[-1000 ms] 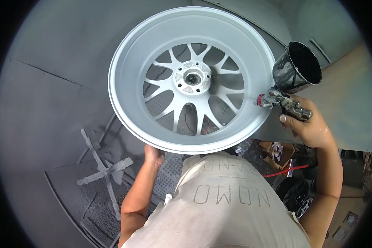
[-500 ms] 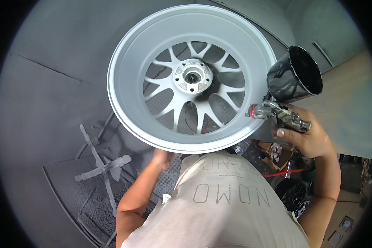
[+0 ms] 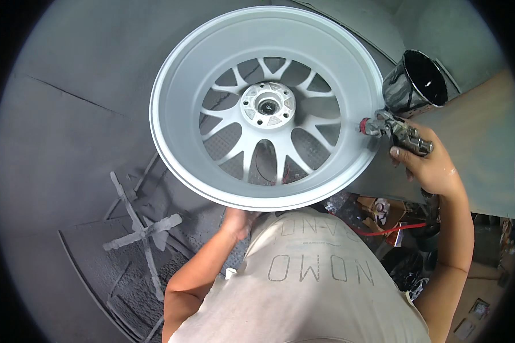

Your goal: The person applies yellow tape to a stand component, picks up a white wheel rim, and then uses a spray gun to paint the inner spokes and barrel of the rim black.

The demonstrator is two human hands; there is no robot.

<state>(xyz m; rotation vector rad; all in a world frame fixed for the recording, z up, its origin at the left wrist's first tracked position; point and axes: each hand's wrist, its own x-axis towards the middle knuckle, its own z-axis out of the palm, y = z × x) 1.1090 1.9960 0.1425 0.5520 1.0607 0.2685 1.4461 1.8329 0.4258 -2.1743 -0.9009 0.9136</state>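
A silver alloy car wheel with split spokes and a central hub fills the upper middle of the head view, its inner barrel facing up. In my right hand, at its right rim, is a metal spray gun, fingers closed round it; its red-ringed nozzle points left into the barrel, and a paint-smeared dark cup sits on top. My left hand is just under the wheel's lower rim; its fingers are mostly hidden, so its grip is unclear.
Grey overspray covers the booth wall and crossed bars at lower left. A pale board stands at right. Below lie a red hose, a cardboard box and dark clutter. My light apron fills the lower middle.
The spray gun dipped half a second ago and is now higher, slightly to the right. My left hand has shifted rightward under the rim, and the hub's bolt holes sit slightly rotated.
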